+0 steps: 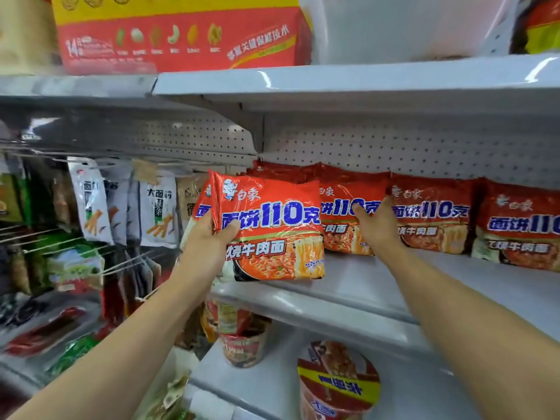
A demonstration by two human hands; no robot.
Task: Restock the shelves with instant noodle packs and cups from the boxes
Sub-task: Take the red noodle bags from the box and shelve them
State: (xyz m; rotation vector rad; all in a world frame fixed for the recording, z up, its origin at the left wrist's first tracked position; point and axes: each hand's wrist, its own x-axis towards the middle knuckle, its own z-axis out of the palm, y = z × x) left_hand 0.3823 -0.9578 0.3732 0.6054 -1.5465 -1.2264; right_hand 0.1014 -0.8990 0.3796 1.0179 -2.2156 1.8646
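The big grey metal shelf (378,286) is smooth and shiny, with a back wall full of little holes. It is partly filled. A row of red crinkly plastic noodle packs (436,216) stands along the back, leaning on the wall, but the front of the shelf is bare. So I think the job is in the middle: some packs are in, and more can fit in front.

Below it, a lower grey shelf (266,386) holds round red paper noodle cups (338,380) with flat lids. There is lots of room there too. No boxes can be seen here.

The bunch of red shiny noodle packs (269,231) is held up in the air, at the left end of the shelf, just in front of the row. The packs are flat, puffy and square, and they look light and slippery.

The left hand (209,237) grips this bunch at its left edge, fingers behind and thumb in front. The right hand (378,225) has straight fingers pressed flat on a pack in the row, as if holding it back.
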